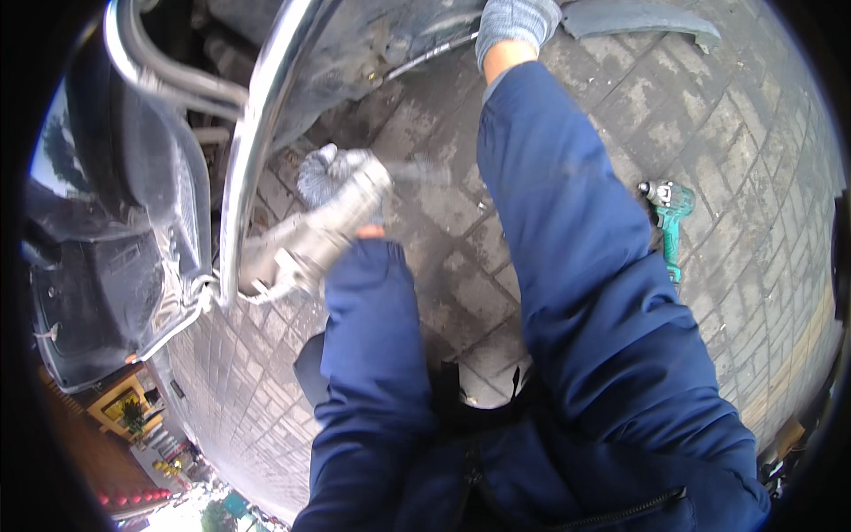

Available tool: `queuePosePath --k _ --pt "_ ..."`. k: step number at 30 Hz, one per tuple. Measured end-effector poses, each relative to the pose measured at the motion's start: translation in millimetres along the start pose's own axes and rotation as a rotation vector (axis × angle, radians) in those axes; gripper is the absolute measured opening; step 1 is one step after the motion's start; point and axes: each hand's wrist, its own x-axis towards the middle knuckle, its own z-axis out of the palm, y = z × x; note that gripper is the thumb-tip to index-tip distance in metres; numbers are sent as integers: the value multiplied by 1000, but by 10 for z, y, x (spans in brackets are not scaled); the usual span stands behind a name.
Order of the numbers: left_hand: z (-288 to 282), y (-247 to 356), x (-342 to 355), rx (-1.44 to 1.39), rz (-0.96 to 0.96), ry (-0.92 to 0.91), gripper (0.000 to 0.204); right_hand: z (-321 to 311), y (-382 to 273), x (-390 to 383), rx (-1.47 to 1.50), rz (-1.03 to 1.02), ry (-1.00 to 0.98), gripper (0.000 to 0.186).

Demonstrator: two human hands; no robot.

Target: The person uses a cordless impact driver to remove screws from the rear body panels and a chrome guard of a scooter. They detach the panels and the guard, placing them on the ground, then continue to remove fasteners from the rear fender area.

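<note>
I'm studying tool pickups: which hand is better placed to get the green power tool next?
Probably the right hand: the green power tool lies just right of the right sleeve. The left hand, partly hidden behind a metal part, would have to reach across the right arm.

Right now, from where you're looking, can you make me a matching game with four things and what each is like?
Things:
1. Power drill
2. Curved strip
3. Left hand
4. Right hand

Matches:
A. Gloved, at the picture's top edge
B. Teal, lying on the paving
C. Gloved, partly behind a pale tube-shaped part
D. Grey, arched, at the upper right

Pairs: 1-B, 2-D, 3-C, 4-A
</note>
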Motion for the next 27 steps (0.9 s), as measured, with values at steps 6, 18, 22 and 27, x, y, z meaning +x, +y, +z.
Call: queuePosePath --k 6,18,22,27 --pt "-213 -274 -135 270 5 774 10 -128 -15 -37 1277 785 -133 22" --pt "-679 -2264 -1103 547 -459 1079 19 -1080 701 -22 541 261 -826 26" --pt "-421 -2327 -1091 1569 -64 757 33 -1157 1196 -732 602 450 -812 25" --pt "71 -2235 -962 471 -622 334 28 -1065 1275 -1421 789 963 -907 21"
